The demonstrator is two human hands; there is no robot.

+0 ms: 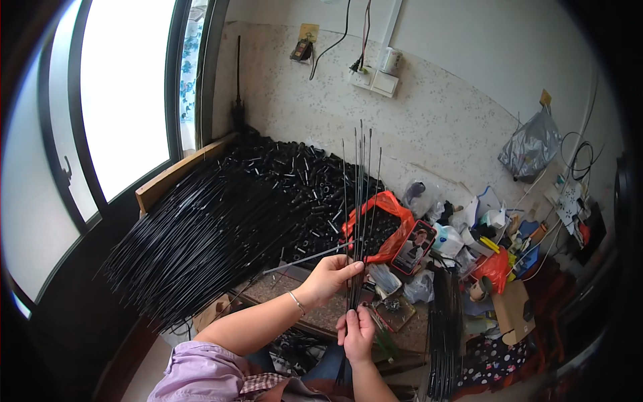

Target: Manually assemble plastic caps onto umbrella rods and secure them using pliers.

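A bundle of thin black rods point(360, 214) stands roughly upright in front of me, tips fanning apart at the top. My left hand point(331, 277) pinches it around the middle, the thumb lying across the rods. Lower down, the fingers of my right hand point(358, 333) close around the same bundle. Just behind my left hand, a thin grey strip point(301, 261) slants over the table edge. To the left lies a large heap of similar black rods point(194, 234). Behind it spreads a pile of short black tube-like pieces point(308, 167).
Right of the bundle sit an open red plastic bag point(406, 224) of small black parts and a lit phone point(414, 246). More black rods point(445, 328) hang at the right. Clutter surrounds a cardboard box point(514, 311). A wooden board point(181, 175) edges the pile by the window.
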